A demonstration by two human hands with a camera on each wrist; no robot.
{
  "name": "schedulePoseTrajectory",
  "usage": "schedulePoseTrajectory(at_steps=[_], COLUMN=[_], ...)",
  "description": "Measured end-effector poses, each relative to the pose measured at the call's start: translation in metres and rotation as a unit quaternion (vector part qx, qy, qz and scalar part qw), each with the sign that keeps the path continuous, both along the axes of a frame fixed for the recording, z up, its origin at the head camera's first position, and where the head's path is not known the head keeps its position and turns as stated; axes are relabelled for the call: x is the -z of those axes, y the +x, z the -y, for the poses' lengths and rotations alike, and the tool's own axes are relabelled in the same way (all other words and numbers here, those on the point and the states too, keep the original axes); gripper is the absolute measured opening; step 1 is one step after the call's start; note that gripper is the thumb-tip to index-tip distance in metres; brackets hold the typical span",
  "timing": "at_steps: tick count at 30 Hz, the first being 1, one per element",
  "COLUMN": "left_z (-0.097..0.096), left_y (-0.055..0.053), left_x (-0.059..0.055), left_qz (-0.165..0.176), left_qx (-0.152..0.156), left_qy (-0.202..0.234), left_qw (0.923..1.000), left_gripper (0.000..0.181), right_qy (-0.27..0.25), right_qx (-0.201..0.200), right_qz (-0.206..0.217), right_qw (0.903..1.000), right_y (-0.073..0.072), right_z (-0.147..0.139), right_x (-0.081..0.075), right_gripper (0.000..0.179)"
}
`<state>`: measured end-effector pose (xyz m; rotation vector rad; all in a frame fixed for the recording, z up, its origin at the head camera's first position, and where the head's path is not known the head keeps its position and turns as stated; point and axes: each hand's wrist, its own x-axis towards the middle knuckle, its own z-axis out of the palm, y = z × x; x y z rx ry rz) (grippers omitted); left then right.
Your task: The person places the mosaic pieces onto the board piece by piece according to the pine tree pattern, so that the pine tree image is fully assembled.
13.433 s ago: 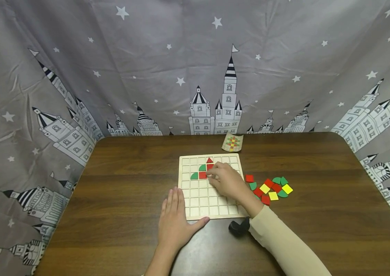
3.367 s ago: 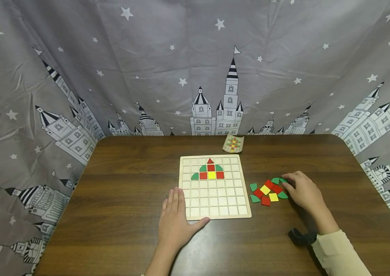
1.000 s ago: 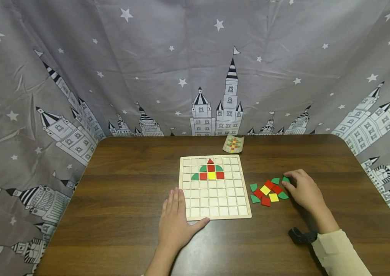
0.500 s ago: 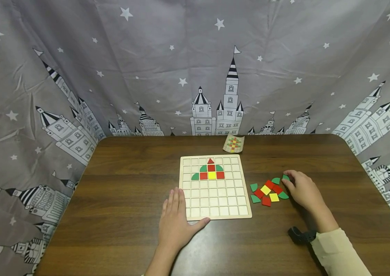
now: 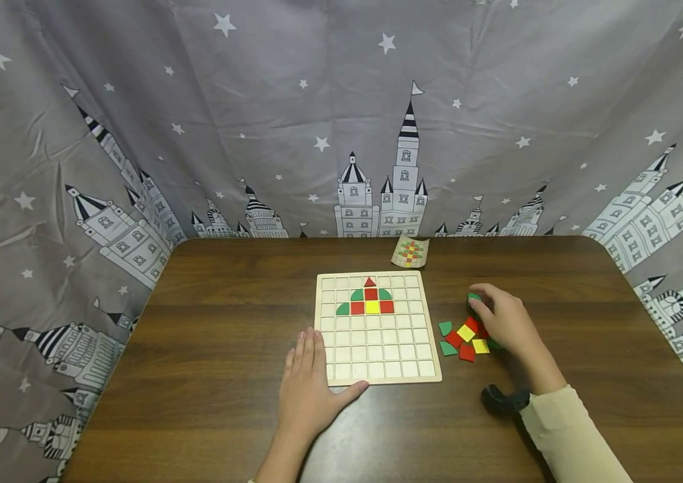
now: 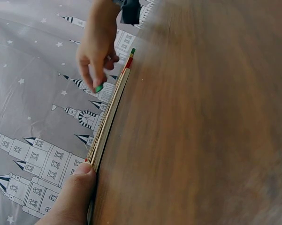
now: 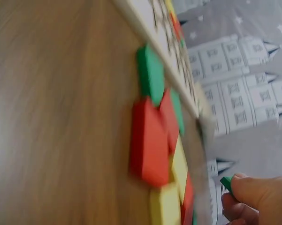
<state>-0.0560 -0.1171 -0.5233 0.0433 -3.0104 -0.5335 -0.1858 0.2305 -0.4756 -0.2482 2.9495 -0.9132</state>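
Note:
My right hand [image 5: 507, 322] pinches a green quarter-circle tile [image 5: 474, 296] between thumb and fingers, above the back of the loose pile. In the right wrist view the green tile [image 7: 227, 183] shows at the thumb tip. My left hand [image 5: 308, 396] lies at the near left corner of the pale wooden grid board [image 5: 384, 352], fingers straight along its left side, thumb along its front edge. Set in the board are a red triangle [image 5: 369, 282], green quarter-circles [image 5: 343, 309], red squares [image 5: 386, 306] and a yellow square [image 5: 372, 306].
Right of the board lie several loose tiles, among them a red square [image 5: 467, 352], a yellow square [image 5: 480, 346] and a green quarter-circle [image 5: 447, 349]. Part of the pile is hidden by the right hand. A pattern card [image 5: 410, 252] lies behind the board, before a grey curtain [image 5: 245, 87].
My right hand has lifted the green quarter-circle from the pile's far right and moved left. Since the oldest frame, the board has gained a yellow square, a red square and a green quarter-circle.

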Motion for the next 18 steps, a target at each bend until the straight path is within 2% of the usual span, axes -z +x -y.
schedulePoseTrajectory(at_steps=[4,12,18], left_z=[0.000,0.000,0.000], left_y=[0.000,0.000,0.000], left_x=[0.001,0.001,0.000], left_qz=[0.001,0.002,0.001], left_qx=[0.000,-0.001,-0.001], left_qy=[-0.002,-0.003,-0.004], left_qw=[1.0000,1.0000,1.0000], left_gripper=[0.126,0.126,0.127], right_qy=[-0.020,-0.029,-0.020], right_qx=[-0.021,-0.071,-0.077], right_qz=[-0.015,-0.008,-0.008], right_qw=[0.9995,0.9970,0.9968], right_y=[-0.004,-0.007,-0.007], right_z=[0.025,0.080,0.104], right_x=[-0.001,0.001,0.004], right_gripper=[0.033,0.030,0.027])
